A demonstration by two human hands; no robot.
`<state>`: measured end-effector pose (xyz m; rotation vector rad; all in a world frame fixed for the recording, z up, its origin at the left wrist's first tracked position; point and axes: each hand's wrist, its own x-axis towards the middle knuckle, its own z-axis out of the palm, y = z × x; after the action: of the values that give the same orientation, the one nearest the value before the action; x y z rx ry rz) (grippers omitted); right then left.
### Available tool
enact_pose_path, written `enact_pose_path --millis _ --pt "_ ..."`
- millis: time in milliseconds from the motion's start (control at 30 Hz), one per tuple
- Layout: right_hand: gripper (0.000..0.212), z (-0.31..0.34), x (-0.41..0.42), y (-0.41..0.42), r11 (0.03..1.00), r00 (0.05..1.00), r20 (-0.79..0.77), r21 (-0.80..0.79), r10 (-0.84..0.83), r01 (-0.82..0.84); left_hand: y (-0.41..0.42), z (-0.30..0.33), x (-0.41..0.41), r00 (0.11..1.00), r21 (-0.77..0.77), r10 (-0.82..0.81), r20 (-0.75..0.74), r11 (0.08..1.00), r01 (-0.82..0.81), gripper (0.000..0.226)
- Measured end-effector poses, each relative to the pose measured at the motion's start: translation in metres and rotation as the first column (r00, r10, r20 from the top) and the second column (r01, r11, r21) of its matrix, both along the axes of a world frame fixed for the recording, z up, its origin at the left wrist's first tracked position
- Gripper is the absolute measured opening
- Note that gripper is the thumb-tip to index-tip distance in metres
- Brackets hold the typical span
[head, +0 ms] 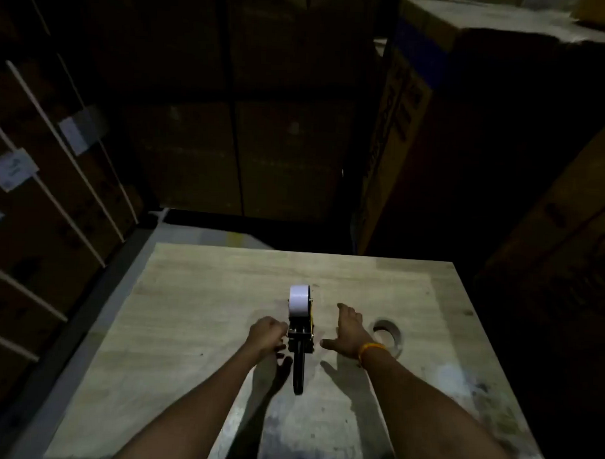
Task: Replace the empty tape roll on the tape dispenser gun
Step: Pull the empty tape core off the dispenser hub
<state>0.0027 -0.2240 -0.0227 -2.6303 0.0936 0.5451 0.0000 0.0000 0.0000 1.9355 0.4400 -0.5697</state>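
A black tape dispenser gun lies on the wooden table, handle pointing toward me. A full white tape roll sits on its far end. An empty cardboard tape core lies on the table to the right. My left hand is just left of the gun's body, fingers curled, touching or nearly touching it. My right hand hovers to the right of the gun with fingers spread, holding nothing; an orange band is on its wrist.
Stacked cardboard boxes stand behind and right of the table in deep shadow. Strapped boxes with white labels line the left side. The table's near right part is stained.
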Motion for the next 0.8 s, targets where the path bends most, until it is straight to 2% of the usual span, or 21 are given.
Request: enact_pose_path --millis 133,233,333,400,567,700,800 --pt "0.109 0.002 -0.001 0.000 0.999 0.998 -0.027 0.002 -0.053 0.053 -0.008 -0.034 -0.005 0.974 -0.034 -0.039 -0.223 0.999 0.032 0.005" --pt "0.104 0.000 0.004 0.000 0.993 0.995 -0.027 0.064 -0.098 0.100 -0.016 -0.045 -0.011 0.938 -0.160 -0.110 -0.330 0.985 0.059 0.020" --pt "0.105 0.001 0.016 0.000 0.969 0.982 -0.024 0.162 -0.187 0.189 -0.021 -0.053 -0.010 0.924 -0.210 -0.175 -0.340 0.972 0.107 0.017" --pt "0.110 0.003 0.025 0.001 0.947 0.972 -0.023 0.222 -0.234 0.233 -0.022 -0.062 -0.008 0.931 -0.212 -0.164 -0.327 0.972 0.097 0.018" --pt "0.121 0.016 0.047 0.009 0.930 0.978 0.006 0.312 -0.208 0.196 -0.024 -0.062 -0.001 0.944 -0.289 -0.149 -0.293 0.955 0.061 0.019" --pt "0.123 0.015 0.060 0.009 0.931 0.983 0.001 0.320 -0.184 0.174 -0.024 -0.053 0.011 0.933 -0.336 -0.184 -0.311 0.939 0.073 0.016" --pt "0.108 0.014 0.067 0.007 0.952 0.986 0.024 0.265 -0.167 0.155 -0.023 -0.052 0.019 0.928 -0.315 -0.202 -0.313 0.944 0.099 0.021"
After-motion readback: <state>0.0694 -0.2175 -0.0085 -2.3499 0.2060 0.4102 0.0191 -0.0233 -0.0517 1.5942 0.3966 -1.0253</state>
